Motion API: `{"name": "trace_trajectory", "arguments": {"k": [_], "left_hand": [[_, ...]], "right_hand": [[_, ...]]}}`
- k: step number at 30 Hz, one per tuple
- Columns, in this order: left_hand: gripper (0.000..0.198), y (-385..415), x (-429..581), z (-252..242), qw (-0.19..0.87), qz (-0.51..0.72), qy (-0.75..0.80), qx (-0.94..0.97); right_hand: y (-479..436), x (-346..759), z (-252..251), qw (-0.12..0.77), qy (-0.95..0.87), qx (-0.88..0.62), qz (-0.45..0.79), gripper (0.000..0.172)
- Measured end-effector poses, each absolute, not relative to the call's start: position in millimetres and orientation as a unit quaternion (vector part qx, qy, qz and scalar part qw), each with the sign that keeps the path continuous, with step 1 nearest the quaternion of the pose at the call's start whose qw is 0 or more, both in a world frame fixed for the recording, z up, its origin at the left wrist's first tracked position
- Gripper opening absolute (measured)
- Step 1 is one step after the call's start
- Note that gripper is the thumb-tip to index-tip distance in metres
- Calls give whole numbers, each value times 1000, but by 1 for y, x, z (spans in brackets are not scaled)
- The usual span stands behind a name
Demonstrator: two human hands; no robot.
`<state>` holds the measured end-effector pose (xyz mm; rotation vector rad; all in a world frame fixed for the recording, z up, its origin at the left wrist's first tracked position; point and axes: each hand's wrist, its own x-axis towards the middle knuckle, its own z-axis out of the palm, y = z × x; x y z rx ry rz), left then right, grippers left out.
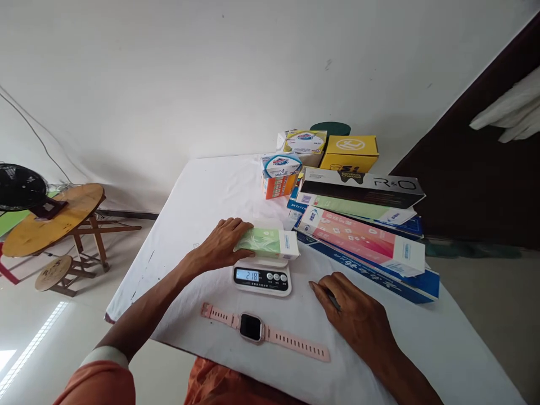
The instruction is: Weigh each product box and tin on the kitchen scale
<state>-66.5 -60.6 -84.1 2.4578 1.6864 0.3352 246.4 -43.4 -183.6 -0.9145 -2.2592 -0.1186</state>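
Observation:
My left hand grips the left end of a small green and white box, thumb on the near side and fingers over the far side. The box lies on the platform of a white digital kitchen scale, whose lit display appears to read 218. My right hand rests on the cloth to the right of the scale with its fingers curled. A small dark thing shows between its thumb and fingers, too hidden to name. In front of the scale a pink-strapped smartwatch lies flat, its screen dark.
Long boxes are stacked at the right, among them a pink box, a black box and a blue box. Behind stand a yellow box and an orange carton. A white cloth covers the table against the wall.

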Motion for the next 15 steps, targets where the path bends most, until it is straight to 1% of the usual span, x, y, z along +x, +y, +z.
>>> {"name": "trace_trajectory", "arguments": {"k": [3,5,7,11,15], "left_hand": [[47,-60,-91,-71,38,143,568,810],[46,-51,-120,-65,-5,152,603,783],[44,-32,-157,-65,-38,136,656,742],[44,27,-225,-84,-8,62,763,643],[45,78,-265,-104,15,36,801,597]], "right_hand": [[-42,246,-183,345,-867,-356,-54,34],[-40,247,-184,347,-867,-353,-60,34],[-39,248,-186,348,-868,-349,-65,34],[-34,251,-184,344,-873,-337,-73,38],[-32,251,-179,338,-882,-317,-90,38]]}}
